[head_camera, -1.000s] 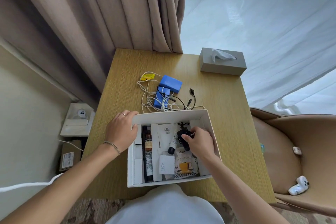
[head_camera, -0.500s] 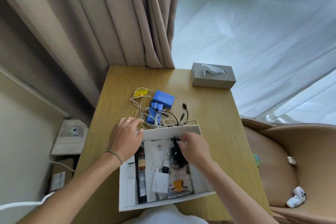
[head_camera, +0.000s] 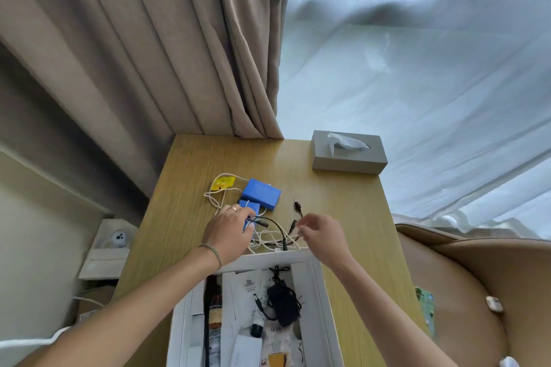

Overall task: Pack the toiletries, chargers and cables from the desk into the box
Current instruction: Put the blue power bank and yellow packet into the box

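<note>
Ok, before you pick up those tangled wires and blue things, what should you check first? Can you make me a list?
1. White cardboard box open and close to the pile: ok.
2. Room left in the box beside the black charger: cannot tell.
3. Left hand holding the small blue block: ok, fingers curl round it.
4. Right hand holding a cable: cannot tell, fingertips are at the thin black cable.
5. White cables untangled from the black one: not ok.
6. Large blue rectangular pack free of the hands: ok.

Blue battery packs (head_camera: 261, 197), white and black cables (head_camera: 277, 235), white box (head_camera: 325, 301), grey tissue box (head_camera: 348, 159).
</note>
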{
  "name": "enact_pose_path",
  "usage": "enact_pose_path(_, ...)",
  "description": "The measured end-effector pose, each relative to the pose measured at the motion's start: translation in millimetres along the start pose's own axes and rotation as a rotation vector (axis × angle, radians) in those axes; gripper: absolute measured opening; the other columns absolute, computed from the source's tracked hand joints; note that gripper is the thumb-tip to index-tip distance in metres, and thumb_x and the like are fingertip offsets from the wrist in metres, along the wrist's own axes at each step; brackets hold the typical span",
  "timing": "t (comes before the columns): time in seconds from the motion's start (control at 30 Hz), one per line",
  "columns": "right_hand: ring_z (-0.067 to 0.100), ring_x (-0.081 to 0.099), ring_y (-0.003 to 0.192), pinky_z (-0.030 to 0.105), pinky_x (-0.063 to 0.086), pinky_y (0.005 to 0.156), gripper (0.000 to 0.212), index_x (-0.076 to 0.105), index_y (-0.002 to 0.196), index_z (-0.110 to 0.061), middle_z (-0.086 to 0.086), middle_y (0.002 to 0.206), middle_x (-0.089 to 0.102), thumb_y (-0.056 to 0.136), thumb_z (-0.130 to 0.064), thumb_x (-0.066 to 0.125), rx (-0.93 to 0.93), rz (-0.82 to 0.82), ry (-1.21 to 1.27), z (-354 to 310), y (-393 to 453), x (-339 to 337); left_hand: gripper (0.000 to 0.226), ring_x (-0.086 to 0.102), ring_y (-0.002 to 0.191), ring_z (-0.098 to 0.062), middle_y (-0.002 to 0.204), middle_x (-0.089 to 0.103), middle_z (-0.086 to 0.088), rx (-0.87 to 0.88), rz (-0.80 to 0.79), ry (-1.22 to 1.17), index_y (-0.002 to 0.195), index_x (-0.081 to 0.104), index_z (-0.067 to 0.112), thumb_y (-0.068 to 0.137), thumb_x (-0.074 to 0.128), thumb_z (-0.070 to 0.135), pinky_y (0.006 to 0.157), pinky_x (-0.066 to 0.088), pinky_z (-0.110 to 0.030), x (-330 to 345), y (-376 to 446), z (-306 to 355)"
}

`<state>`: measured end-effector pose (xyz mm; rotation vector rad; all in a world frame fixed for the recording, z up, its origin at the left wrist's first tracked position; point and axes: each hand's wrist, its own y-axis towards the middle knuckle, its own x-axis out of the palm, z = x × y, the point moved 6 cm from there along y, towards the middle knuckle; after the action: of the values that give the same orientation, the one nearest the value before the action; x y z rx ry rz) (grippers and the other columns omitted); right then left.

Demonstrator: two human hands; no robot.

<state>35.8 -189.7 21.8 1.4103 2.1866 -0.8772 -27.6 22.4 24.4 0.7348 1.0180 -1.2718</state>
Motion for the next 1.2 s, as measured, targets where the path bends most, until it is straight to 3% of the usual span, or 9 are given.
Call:
enact_pose_path(0.13, 0.010, 0.069, 0.094, 0.029, 0.057, 0.081, 0.025, 0.076, 0.104, -0.021, -0.004, 0.102, 0.076, 0.092, -0.015, 0.055, -0.012, -0.038, -0.056, 0.7, 34.8, 9.0, 0.031, 0.049, 0.119, -0.019, 0.122, 0.062, 0.004, -0.031, -0.063, 0.062, 0.126, 0.061, 0.025, 0.096, 0.053, 0.028, 0.090, 0.049, -0.036, 16.9, 35.3, -2.3)
enact_pose_path(0.27, 0.013, 0.072, 0.082, 0.034, 0.060, 0.077, 0.026, 0.077, 0.102, -0.020, -0.006, 0.085, 0.076, 0.089, -0.015, 0.054, -0.006, -0.061, -0.051, 2.5, 60.3, 17.9, 0.035, 0.046, 0.124, -0.019, 0.128, 0.058, 0.002, -0.030, -0.124, 0.151, 0.129, 0.058, 0.026, 0.095, 0.051, 0.025, 0.093, 0.049, -0.037, 32.4, 69.0, -4.7)
enact_pose_path(0.37, 0.015, 0.073, 0.080, 0.037, 0.061, 0.076, 0.025, 0.077, 0.101, -0.020, -0.006, 0.084, 0.076, 0.089, -0.014, 0.055, -0.004, -0.074, -0.034, 8.7, 72.3, 24.1, 0.041, 0.047, 0.121, -0.020, 0.129, 0.056, 0.000, -0.009, -0.161, 0.256, 0.132, 0.056, 0.026, 0.092, 0.052, 0.020, 0.098, 0.045, -0.036, 42.3, 93.4, -5.1)
enact_pose_path(0.57, 0.007, 0.070, 0.083, 0.030, 0.059, 0.078, 0.024, 0.077, 0.100, -0.022, -0.007, 0.093, 0.075, 0.091, -0.015, 0.056, 0.000, -0.096, -0.003, 26.9, 82.1, 30.5, 0.065, 0.038, 0.133, -0.026, 0.145, 0.041, -0.008, 0.010, -0.234, 0.418, 0.148, 0.039, 0.023, 0.088, 0.061, 0.031, 0.104, 0.037, -0.040, 62.1, 136.0, 1.0)
enact_pose_path(0.73, 0.000, 0.068, 0.091, 0.026, 0.058, 0.081, 0.021, 0.076, 0.100, -0.026, -0.012, 0.097, 0.075, 0.094, -0.017, 0.059, -0.003, -0.083, 0.029, 39.0, 85.9, 25.6, 0.069, 0.038, 0.132, -0.029, 0.143, 0.041, -0.011, 0.017, -0.332, 0.540, 0.140, 0.041, 0.023, 0.080, 0.074, 0.024, 0.105, 0.036, -0.044, 83.7, 157.0, 3.6)
enact_pose_path(0.9, 0.004, 0.070, 0.092, 0.031, 0.059, 0.085, 0.020, 0.077, 0.099, -0.024, -0.010, 0.095, 0.076, 0.095, -0.015, 0.060, 0.005, -0.086, 0.083, 43.6, 87.7, 21.1, 0.061, 0.040, 0.129, -0.031, 0.140, 0.041, -0.011, 0.027, -0.349, 0.549, 0.132, 0.046, 0.022, 0.078, 0.074, 0.021, 0.103, 0.037, -0.048, 91.6, 168.7, 3.2)
enact_pose_path(1.03, 0.002, 0.069, 0.088, 0.031, 0.059, 0.082, 0.018, 0.077, 0.096, -0.025, -0.012, 0.090, 0.076, 0.094, -0.016, 0.062, -0.010, -0.079, 0.089, 41.1, 88.6, 21.0, 0.061, 0.042, 0.119, -0.029, 0.131, 0.043, -0.009, 0.119, -0.231, 0.469, 0.128, 0.044, 0.025, 0.074, 0.073, 0.025, 0.090, 0.044, -0.044, 81.0, 163.8, -0.4)
enact_pose_path(1.2, 0.002, 0.070, 0.085, 0.030, 0.059, 0.081, 0.018, 0.076, 0.094, -0.025, -0.012, 0.087, 0.075, 0.094, -0.014, 0.062, -0.016, -0.065, 0.112, 34.1, 91.3, 25.8, 0.068, 0.048, 0.101, -0.023, 0.115, 0.047, -0.001, 0.179, 0.177, 0.223, 0.119, 0.050, 0.026, 0.058, 0.079, 0.030, 0.076, 0.045, -0.037, 26.9, 139.0, -5.9)
